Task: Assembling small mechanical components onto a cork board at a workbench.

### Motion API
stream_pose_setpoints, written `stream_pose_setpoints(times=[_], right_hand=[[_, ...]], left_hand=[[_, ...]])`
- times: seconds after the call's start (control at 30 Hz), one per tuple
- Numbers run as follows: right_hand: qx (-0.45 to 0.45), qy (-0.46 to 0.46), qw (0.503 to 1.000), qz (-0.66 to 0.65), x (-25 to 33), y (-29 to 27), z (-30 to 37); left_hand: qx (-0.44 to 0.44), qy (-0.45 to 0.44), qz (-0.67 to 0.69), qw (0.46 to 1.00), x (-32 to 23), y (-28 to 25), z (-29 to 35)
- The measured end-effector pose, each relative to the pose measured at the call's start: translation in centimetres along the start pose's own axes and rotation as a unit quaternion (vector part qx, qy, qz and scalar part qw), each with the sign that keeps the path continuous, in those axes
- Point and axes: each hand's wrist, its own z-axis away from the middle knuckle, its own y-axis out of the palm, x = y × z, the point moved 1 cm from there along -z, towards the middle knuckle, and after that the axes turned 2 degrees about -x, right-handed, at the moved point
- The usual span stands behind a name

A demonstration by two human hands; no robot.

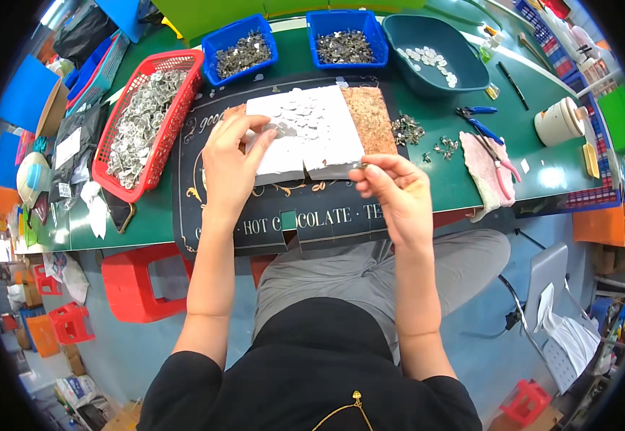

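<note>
A white board bears many small flat white pieces on its upper part. My left hand curves over its left edge, thumb and index finger a little apart beside the pieces; no held thing shows there. At the board's lower right corner, my right hand is closed in a pinch between thumb and index finger. A small dark metal-looking bit shows at those fingertips, too small to name exactly. Under the board lies a cork-like brown slab, on a black printed mat.
A red basket of metal parts stands left. Two blue bins, a left one and a right one, and a dark green basin line the back. Blue-handled pliers, pink-handled pliers and loose metal bits lie right.
</note>
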Motion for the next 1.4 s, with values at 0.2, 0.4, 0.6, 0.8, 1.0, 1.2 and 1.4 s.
stream_pose_setpoints(times=[0.2, 0.4, 0.6, 0.8, 1.0, 1.2, 1.4], right_hand=[[0.012, 0.012, 0.999, -0.04, -0.6, 1.2, -0.1], [0.01, 0.01, 0.996, -0.086, -0.6, 1.2, 0.2], [-0.039, -0.073, 0.997, -0.004, -0.9, 4.3, 2.1], [-0.062, -0.131, 0.987, 0.063, -1.3, 5.6, 2.6], [-0.041, -0.143, 0.985, 0.09, -1.0, 5.1, 2.8], [0.017, -0.048, 0.999, 0.019, -0.2, 4.7, 3.0], [0.037, -0.051, 0.998, 0.021, -0.6, 4.9, 3.0]], left_hand=[[0.002, 0.122, -0.038, 0.992, -0.5, 0.2, -0.7], [-0.054, 0.207, -0.033, 0.976, 0.0, 0.1, -0.4], [0.033, -0.121, 0.299, 0.946, -4.0, -0.4, 4.1], [0.016, -0.095, 0.346, 0.933, -5.5, -0.2, 5.7], [0.003, -0.019, 0.305, 0.952, -5.3, -0.2, 5.8], [0.086, -0.098, 0.398, 0.908, -3.8, -0.7, 5.6], [0.094, -0.136, 0.488, 0.857, -4.6, 0.2, 6.0]])
